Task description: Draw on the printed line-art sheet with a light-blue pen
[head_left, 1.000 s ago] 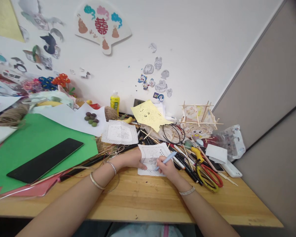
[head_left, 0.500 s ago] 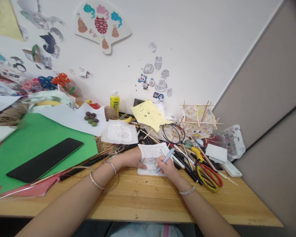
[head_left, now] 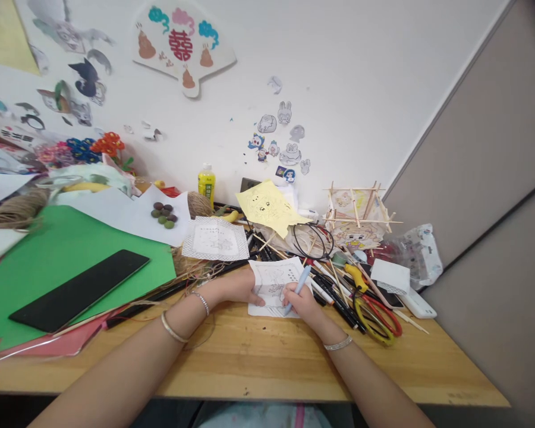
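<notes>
A white sheet of paper [head_left: 267, 270] with a line drawing, a patterned border and a few written characters lies at the front middle of the desk. My left hand [head_left: 241, 286] rests on its left edge, open, thumb stretched over the paper and the other fingers partly hidden. In my right hand [head_left: 299, 298] is a light blue pen [head_left: 303, 279], closed in the fingers and tilted, its tip on the lower border of the sheet. Behind and to the left lies another bordered drawing [head_left: 214, 239].
Black markers [head_left: 341, 306], wooden sticks and scissors [head_left: 377, 321] crowd the right side. A stick frame [head_left: 356, 217] and a yellow cut-out [head_left: 267, 205] stand behind. Leftward lie green paper [head_left: 129, 238], a black slab [head_left: 80, 291] and a yellow bottle [head_left: 206, 183].
The pen has tilted a little more upright and its tip has shifted slightly on the lower border. My left hand stays on the paper.
</notes>
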{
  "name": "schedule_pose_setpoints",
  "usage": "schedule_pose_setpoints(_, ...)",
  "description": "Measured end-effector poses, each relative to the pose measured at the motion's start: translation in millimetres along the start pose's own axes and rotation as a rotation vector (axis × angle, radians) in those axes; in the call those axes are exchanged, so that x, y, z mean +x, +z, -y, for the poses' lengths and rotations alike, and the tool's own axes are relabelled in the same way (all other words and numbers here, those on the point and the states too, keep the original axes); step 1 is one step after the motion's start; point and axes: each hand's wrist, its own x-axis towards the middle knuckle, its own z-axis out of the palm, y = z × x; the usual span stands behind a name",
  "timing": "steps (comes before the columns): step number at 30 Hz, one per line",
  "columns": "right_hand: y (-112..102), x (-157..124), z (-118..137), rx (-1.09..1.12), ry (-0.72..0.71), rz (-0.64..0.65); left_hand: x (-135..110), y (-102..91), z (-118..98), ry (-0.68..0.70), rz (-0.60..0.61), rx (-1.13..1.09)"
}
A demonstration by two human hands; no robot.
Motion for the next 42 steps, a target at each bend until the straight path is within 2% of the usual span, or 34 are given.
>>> schedule_pose_setpoints(4, -1, 0, 2, 0.007, 0.008, 0.003, 0, 1.0, 2, -0.013, -0.002, 0.009)
schedule_pose_setpoints(8, -1, -1, 10, 0.028, 0.048, -0.054, 0, -0.1, 1, -0.005, 0.006, -0.020)
schedule_pose_setpoints(14, 2, -2, 19, -0.036, -0.071, -0.089, -1, -4.9, 2, -0.034, -0.011, -0.067)
schedule_pose_setpoints(20, 3, -3, 14, -0.073, -0.128, -0.061, -2, -6.5, 1, -0.028, 0.000, -0.047)
schedule_pose_setpoints(31, 4, -4, 11, -0.082, -0.119, -0.026, -2, -3.7, 10, -0.023, 0.014, -0.051)
schedule_pose_setpoints(42, 2, -3, 5, -0.067, -0.077, -0.044, -2, -5.3, 6, -0.032, 0.023, -0.023)
